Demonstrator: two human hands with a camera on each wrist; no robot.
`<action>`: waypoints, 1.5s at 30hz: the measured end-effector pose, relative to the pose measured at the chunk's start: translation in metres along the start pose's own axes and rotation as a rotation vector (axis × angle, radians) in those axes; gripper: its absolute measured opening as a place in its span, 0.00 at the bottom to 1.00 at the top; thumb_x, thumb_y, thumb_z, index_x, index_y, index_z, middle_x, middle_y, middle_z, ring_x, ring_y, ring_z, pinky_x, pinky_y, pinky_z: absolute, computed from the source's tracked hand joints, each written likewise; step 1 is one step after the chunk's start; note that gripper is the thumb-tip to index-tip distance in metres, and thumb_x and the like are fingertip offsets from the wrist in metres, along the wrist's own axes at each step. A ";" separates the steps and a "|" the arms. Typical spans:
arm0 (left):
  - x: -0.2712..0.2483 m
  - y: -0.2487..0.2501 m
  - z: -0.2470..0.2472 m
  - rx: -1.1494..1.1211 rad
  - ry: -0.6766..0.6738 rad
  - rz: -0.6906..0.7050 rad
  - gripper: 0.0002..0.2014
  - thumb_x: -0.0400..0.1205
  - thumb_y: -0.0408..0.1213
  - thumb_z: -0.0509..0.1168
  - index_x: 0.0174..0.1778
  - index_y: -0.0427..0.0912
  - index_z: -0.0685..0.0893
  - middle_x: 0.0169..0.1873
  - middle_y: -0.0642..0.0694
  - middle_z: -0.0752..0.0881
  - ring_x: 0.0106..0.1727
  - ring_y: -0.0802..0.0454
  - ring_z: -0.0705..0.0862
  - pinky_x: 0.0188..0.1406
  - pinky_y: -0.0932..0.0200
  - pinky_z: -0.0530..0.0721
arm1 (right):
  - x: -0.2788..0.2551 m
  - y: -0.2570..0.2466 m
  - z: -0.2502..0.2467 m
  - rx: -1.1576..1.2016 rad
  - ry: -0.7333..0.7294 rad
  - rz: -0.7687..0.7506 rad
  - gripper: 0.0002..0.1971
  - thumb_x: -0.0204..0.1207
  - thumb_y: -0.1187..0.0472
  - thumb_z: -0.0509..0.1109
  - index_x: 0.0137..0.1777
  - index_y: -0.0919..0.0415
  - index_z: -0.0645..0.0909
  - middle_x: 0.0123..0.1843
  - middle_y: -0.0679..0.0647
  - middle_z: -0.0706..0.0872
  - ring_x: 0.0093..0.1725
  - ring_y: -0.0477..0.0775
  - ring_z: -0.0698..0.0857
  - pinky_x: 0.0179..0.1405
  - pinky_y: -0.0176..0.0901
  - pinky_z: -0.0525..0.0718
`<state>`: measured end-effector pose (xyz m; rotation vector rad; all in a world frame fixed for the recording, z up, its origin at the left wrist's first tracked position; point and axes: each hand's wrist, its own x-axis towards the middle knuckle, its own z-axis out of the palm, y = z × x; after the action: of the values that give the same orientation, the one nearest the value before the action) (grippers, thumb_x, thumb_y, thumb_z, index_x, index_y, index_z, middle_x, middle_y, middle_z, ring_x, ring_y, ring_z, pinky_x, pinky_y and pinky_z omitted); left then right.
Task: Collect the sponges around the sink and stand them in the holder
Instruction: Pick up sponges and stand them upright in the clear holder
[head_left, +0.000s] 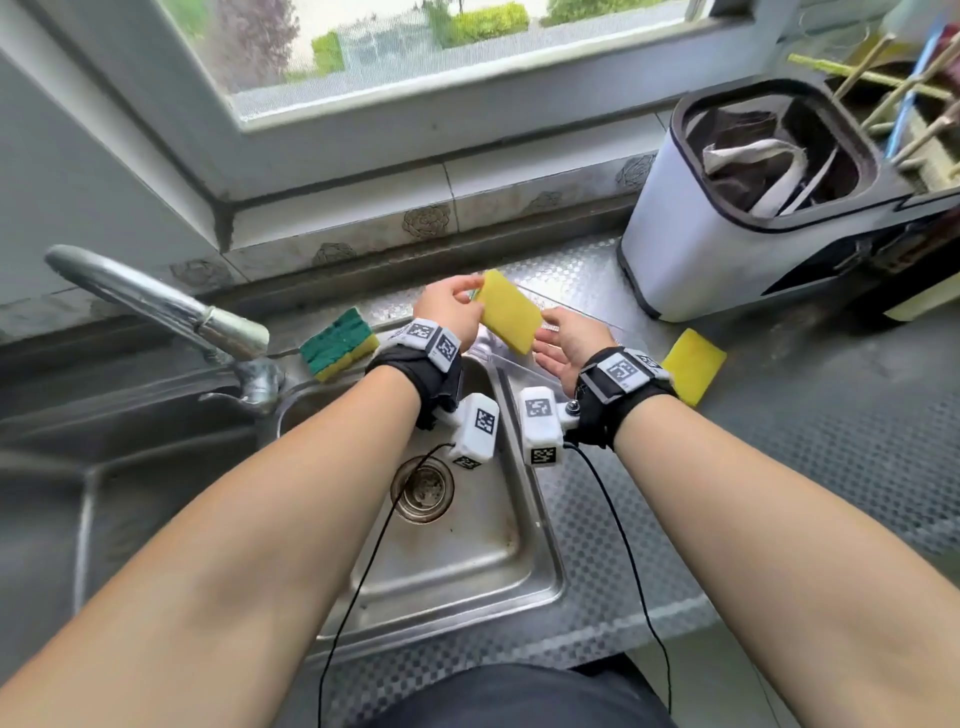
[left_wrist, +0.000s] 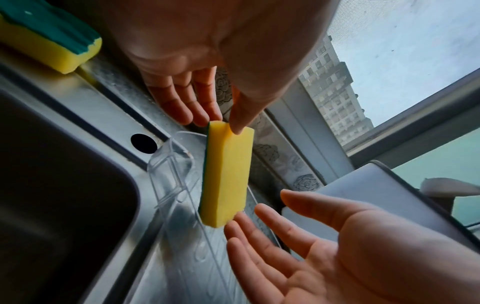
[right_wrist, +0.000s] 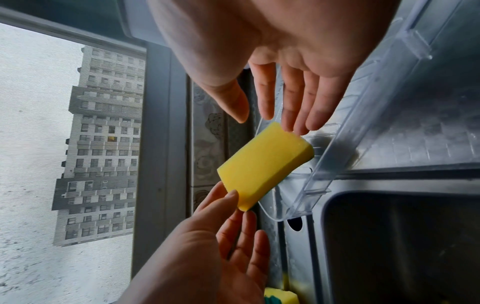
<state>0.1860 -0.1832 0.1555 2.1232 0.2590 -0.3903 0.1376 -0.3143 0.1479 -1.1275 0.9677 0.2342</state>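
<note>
My left hand (head_left: 470, 297) pinches the top corner of a yellow sponge (head_left: 509, 312) with a green back, held tilted on edge over the clear plastic holder (left_wrist: 171, 164) behind the sink. In the left wrist view the thumb and fingers (left_wrist: 205, 115) grip the sponge (left_wrist: 226, 174). My right hand (head_left: 545, 332) is open, and its straight fingertips (right_wrist: 293, 123) touch the sponge's lower end (right_wrist: 262, 164). A green-topped sponge (head_left: 337, 344) lies on the sink rim to the left. Another yellow sponge (head_left: 693, 364) lies on the counter to the right.
A chrome faucet (head_left: 156, 306) reaches over the left basin. The steel sink (head_left: 540, 561) with its drain (head_left: 422, 488) is under my wrists. A white bin (head_left: 701, 244) holding cloths stands at the back right, with a utensil rack (head_left: 914, 104) behind it.
</note>
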 end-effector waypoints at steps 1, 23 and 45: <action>0.002 -0.002 0.001 0.018 0.002 -0.005 0.20 0.77 0.32 0.66 0.63 0.52 0.85 0.53 0.46 0.88 0.53 0.49 0.86 0.50 0.64 0.78 | 0.004 0.001 0.000 -0.002 0.000 0.010 0.04 0.76 0.61 0.68 0.41 0.59 0.81 0.41 0.56 0.86 0.38 0.52 0.86 0.37 0.39 0.84; 0.000 -0.048 -0.029 -0.162 0.140 -0.077 0.11 0.77 0.37 0.67 0.55 0.45 0.87 0.46 0.47 0.87 0.47 0.51 0.85 0.50 0.60 0.81 | 0.005 0.007 0.028 0.021 -0.120 0.019 0.08 0.78 0.62 0.66 0.52 0.66 0.79 0.41 0.61 0.84 0.39 0.57 0.87 0.35 0.41 0.86; -0.014 -0.226 -0.057 -0.536 0.150 -0.702 0.21 0.85 0.30 0.55 0.75 0.42 0.73 0.57 0.37 0.82 0.40 0.47 0.79 0.38 0.52 0.79 | 0.017 0.135 0.103 -0.363 -0.314 0.245 0.07 0.79 0.57 0.63 0.43 0.59 0.78 0.38 0.56 0.83 0.34 0.54 0.84 0.29 0.41 0.83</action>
<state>0.1085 -0.0127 0.0163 1.4821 1.0828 -0.4932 0.1206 -0.1715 0.0559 -1.2522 0.7975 0.7875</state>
